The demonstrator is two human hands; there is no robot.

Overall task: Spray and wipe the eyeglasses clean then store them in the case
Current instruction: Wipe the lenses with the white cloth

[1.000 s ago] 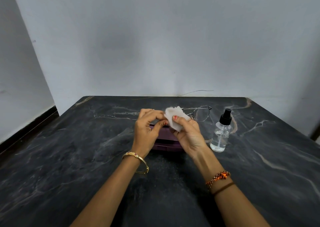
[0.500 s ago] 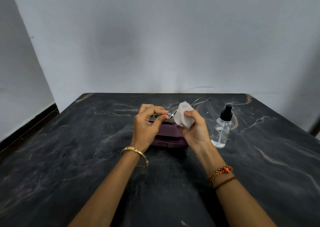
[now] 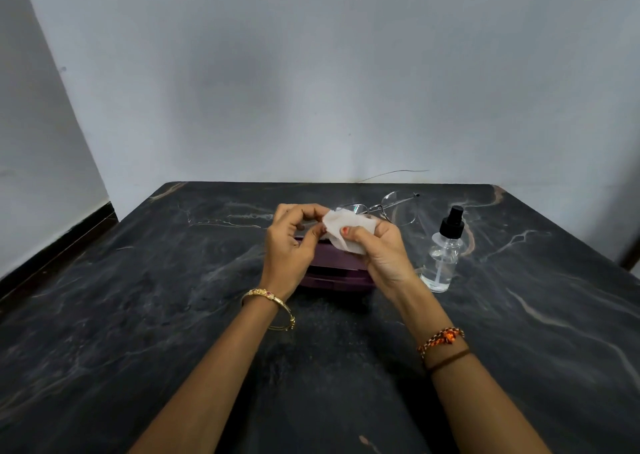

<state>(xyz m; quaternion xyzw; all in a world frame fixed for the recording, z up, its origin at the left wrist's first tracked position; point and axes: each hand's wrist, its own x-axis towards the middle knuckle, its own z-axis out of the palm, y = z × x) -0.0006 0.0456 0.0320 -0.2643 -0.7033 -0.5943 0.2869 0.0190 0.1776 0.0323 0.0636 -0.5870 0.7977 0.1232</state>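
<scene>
Thin metal-framed eyeglasses are held up over the table's middle. My left hand pinches their left end with curled fingers. My right hand grips a white wipe and presses it over the left lens, thumb on top. The right lens and one temple stick out to the right, uncovered. A purple glasses case lies shut on the table just below and behind both hands, partly hidden by them.
A clear spray bottle with a black pump top stands upright right of the case, close to my right wrist. The dark marble table reaches to a pale wall at the back; a thin wire lies along the far edge.
My right hand has turned the wipe so it lies flatter over the left lens. The glasses have tilted slightly, and both hands stay above the case.
</scene>
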